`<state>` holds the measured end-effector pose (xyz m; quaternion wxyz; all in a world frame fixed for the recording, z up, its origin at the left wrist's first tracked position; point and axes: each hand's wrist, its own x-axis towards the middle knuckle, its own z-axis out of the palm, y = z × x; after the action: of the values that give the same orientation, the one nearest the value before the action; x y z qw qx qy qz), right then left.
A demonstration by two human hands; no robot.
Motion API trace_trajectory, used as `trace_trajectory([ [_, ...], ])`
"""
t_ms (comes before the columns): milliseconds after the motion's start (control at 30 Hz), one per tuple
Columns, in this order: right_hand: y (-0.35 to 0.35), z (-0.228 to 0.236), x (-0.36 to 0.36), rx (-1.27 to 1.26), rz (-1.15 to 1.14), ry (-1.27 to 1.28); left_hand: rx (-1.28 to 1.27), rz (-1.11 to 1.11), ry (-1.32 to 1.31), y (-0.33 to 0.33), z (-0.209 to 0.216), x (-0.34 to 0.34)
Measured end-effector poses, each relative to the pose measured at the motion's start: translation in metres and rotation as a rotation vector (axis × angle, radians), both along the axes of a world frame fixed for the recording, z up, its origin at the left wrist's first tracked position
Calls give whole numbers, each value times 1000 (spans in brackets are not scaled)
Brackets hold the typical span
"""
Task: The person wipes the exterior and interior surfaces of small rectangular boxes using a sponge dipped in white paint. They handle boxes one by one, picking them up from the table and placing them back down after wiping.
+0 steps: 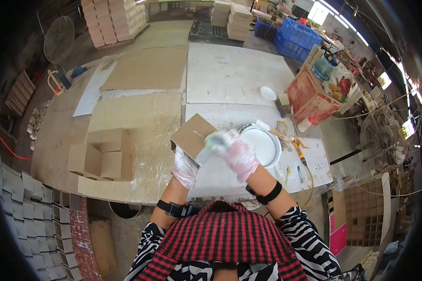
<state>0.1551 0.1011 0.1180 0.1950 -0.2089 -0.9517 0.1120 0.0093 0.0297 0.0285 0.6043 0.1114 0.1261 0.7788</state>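
My left hand [186, 169], in a clear plastic glove, grips a brown cardboard box [195, 132] from its near left side. The box is tilted above the table, and its face toward my right hand looks whitish. My right hand [240, 155], gloved too and smeared by motion, holds a pale green pad [214, 141] close to that face. Its exact kind is blurred, and whether it touches the box I cannot tell. Just right of this hand stands a round tub [278, 154] of white paint, with a wide brush [270, 130] across its rim.
Several plain brown boxes [109, 161] stand grouped at left on the table. A white bowl [267, 93] sits at the far right, near a reddish crate [309, 93]. An orange spray gun [299, 146] with a hose lies right of the tub. A fan [384, 133] stands at right.
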Motion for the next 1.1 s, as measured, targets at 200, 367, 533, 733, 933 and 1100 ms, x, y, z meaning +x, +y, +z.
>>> trace_trajectory([
  [200, 13, 3, 7, -407, -255, 92, -156, 65, 75, -3, 11, -3],
  [367, 18, 7, 7, -461, -254, 69, -75, -26, 120, -7, 30, -9],
  [533, 29, 19, -27, -280, -233, 84, -166, -19, 272, 0, 22, 2],
  [733, -4, 28, -52, -173, 76, -114, -123, -54, 249, -3, 8, -2],
  [933, 15, 27, -48, -29, -49, -44, -166, -72, 251, 0, -4, -2],
  [1100, -8, 25, -61, -274, -5, -68, -151, -95, 152, -7, -3, -2],
])
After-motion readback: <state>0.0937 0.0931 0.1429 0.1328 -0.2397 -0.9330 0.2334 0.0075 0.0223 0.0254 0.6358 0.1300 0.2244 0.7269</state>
